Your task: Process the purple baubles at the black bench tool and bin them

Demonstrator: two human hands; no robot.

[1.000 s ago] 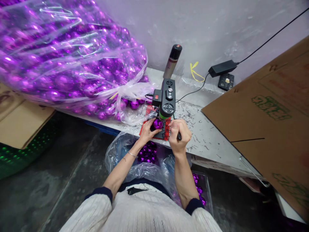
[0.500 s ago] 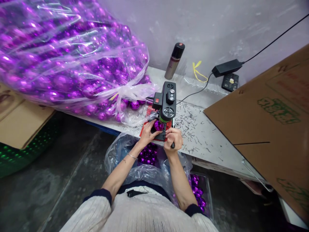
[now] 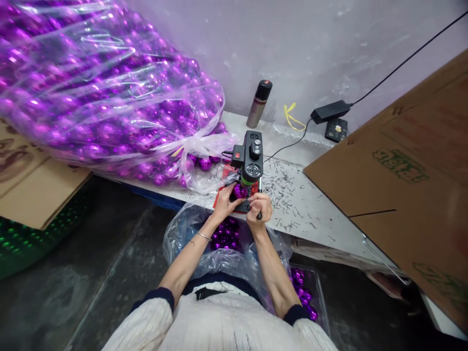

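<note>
A shiny purple bauble (image 3: pixel 240 190) sits under the head of a small black bench machine (image 3: pixel 253 152) with a green ring near its lower end. My left hand (image 3: pixel 224 203) is closed round the bauble's left and front sides, thumb in front. My right hand (image 3: pixel 260 207) is wrapped round a black lever handle (image 3: pixel 259 215) on the machine's right side; most of the handle is hidden by the fingers. Below both hands, an open clear plastic bag (image 3: pixel 190 229) holds several purple baubles (image 3: pixel 226 234) at the table's front edge.
A huge clear bag of purple baubles (image 3: pixel 146 112) fills the left of the table. Small dark wire bits (image 3: pixel 288 195) litter the white tabletop (image 3: pixel 314 219). A spray can (image 3: pixel 259 104), a yellow tie (image 3: pixel 292 118) and a power adapter (image 3: pixel 331 111) lie behind. A cardboard box (image 3: pixel 398 180) stands right.
The camera view has shifted slightly. Both hands keep their holds on the bauble and the lever handle, and the bauble stays under the machine head.
</note>
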